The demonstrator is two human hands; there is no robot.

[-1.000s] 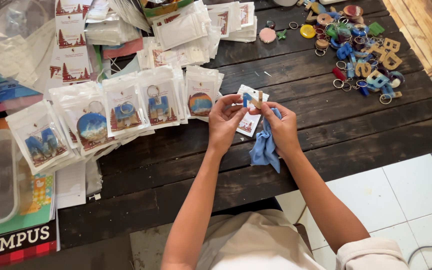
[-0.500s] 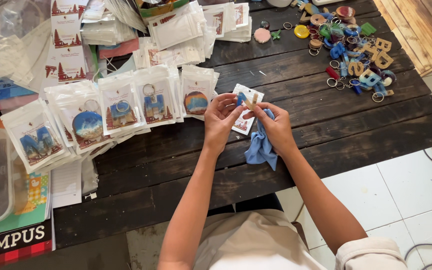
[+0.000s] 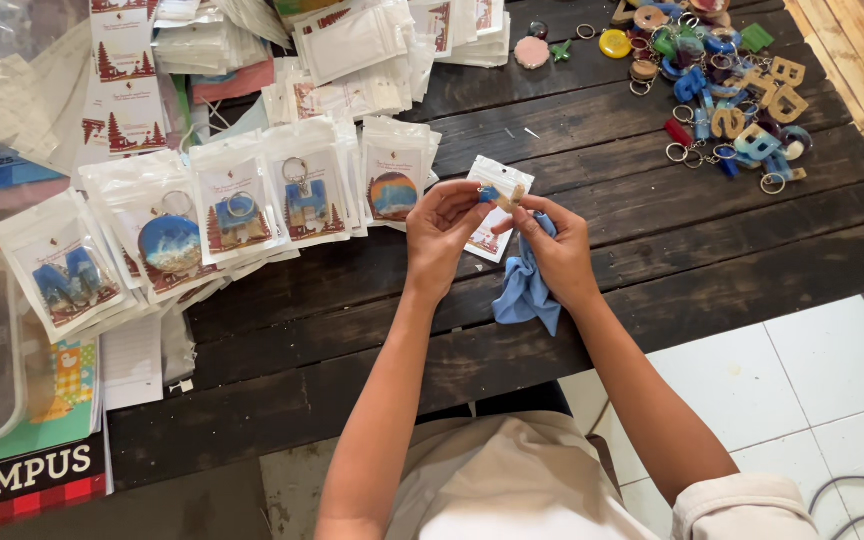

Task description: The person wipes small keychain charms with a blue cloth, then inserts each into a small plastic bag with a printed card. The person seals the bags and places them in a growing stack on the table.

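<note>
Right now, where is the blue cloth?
In the head view, the blue cloth hangs from the right hand at centre frame, over the dark wooden table, just below the small packet.

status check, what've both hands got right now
Left hand pinches small keychain piece with clear packet. Right hand grips the piece too, blue cloth bunched beneath. Nothing blocking.
</note>
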